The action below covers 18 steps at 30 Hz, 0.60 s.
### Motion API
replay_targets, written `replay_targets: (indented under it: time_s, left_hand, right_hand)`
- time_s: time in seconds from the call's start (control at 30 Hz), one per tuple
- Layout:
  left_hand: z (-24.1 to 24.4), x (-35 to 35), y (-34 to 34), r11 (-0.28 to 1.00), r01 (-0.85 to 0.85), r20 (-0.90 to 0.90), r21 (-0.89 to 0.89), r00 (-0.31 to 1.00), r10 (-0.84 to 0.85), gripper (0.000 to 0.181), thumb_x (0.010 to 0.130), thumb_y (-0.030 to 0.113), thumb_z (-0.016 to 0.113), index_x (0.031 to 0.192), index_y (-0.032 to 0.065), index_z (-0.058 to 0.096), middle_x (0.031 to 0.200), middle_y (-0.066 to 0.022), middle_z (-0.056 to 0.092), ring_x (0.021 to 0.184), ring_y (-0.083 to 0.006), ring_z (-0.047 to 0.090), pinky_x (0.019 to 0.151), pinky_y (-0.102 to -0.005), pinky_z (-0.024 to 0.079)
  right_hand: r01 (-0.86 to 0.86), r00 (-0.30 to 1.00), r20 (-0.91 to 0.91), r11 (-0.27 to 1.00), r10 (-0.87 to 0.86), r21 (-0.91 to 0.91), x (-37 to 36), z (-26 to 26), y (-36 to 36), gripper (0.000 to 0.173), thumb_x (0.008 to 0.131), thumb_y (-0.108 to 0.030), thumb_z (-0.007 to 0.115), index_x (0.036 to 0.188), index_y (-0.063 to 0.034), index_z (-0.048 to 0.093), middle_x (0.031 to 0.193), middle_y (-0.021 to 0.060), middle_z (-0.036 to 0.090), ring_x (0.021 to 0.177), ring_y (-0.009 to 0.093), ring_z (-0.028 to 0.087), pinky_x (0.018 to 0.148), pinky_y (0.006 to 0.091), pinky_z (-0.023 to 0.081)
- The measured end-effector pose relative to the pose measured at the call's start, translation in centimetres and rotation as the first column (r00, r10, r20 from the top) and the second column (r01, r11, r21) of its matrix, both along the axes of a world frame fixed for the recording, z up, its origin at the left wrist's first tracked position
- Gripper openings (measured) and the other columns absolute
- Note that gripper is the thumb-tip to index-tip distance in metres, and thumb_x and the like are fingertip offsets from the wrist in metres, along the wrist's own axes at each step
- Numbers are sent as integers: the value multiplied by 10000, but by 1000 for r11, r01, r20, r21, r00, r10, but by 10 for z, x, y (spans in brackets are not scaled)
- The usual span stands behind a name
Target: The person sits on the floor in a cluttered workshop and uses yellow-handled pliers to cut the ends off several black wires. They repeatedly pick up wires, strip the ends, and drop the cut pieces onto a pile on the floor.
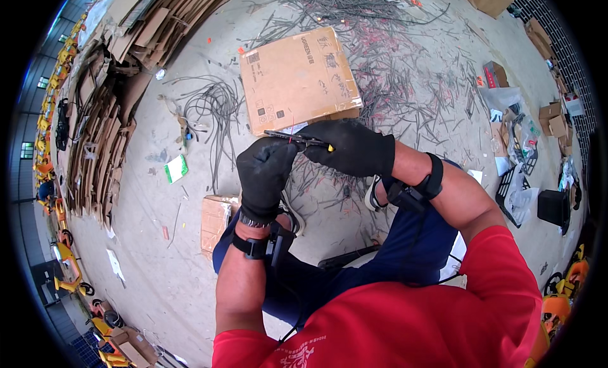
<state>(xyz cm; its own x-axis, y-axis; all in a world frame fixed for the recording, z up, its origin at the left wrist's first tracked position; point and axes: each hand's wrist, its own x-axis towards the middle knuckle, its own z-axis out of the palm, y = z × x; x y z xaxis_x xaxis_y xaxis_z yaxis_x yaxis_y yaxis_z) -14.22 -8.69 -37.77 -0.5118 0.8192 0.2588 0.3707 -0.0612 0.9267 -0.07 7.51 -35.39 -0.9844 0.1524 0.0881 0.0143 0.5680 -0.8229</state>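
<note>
Both of my hands wear black gloves and meet in front of a closed cardboard box [299, 78] lying on the floor. My right hand [349, 147] is closed around a dark hand tool [311, 141] with a bit of yellow on it; its kind is hard to tell. The tool's narrow end points left, over my left hand [266, 171]. A thin red wire [291, 126] stands up at the tool. The fingers of my left hand are curled together under the tool's end, and what they pinch is hidden.
Grey cables [213, 102] lie loose left of the box. Many cut cable pieces [399, 78] litter the floor behind and right of it. Flattened cardboard [95, 145] is stacked at left. A small carton [218, 221] lies by my left leg. Plastic bags [520, 192] and a black bin [553, 209] are at right.
</note>
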Motion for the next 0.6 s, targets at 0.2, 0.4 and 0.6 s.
replay_targets:
  time_s: [0.2, 0.4, 0.6]
  left_hand:
    - [9, -3, 0, 999, 1, -423, 49, 906, 20, 99, 805, -35, 735, 872, 37, 732, 777, -89, 706, 675, -196, 679, 583, -291, 522]
    - [6, -3, -8, 999, -24, -252, -29, 968, 16, 72, 809, -30, 721, 865, 16, 722, 748, -74, 683, 635, -180, 634, 544, -285, 480]
    - [-3, 1, 5, 995, 28, -180, 92, 984, -12, 124, 925, 58, 649, 925, -48, 715, 621, 23, 549, 481, -28, 415, 436, -217, 290]
  right_hand:
    - [-23, 1000, -18, 997, 21, -80, 2, -2, 0, 297, 951, -175, 621, 1218, -47, 632, 924, 106, 681, 809, 187, 668, 730, 342, 534]
    - [41, 933, 337, 895, 124, -444, -1, 20, 0, 280, 962, -170, 606, 1210, -45, 644, 881, 95, 683, 783, 170, 665, 722, 332, 538]
    - [24, 999, -46, 999, -23, 27, -4, -13, 10, 291, 945, -199, 600, 1187, -45, 649, 1057, 176, 691, 981, 344, 669, 860, 433, 518]
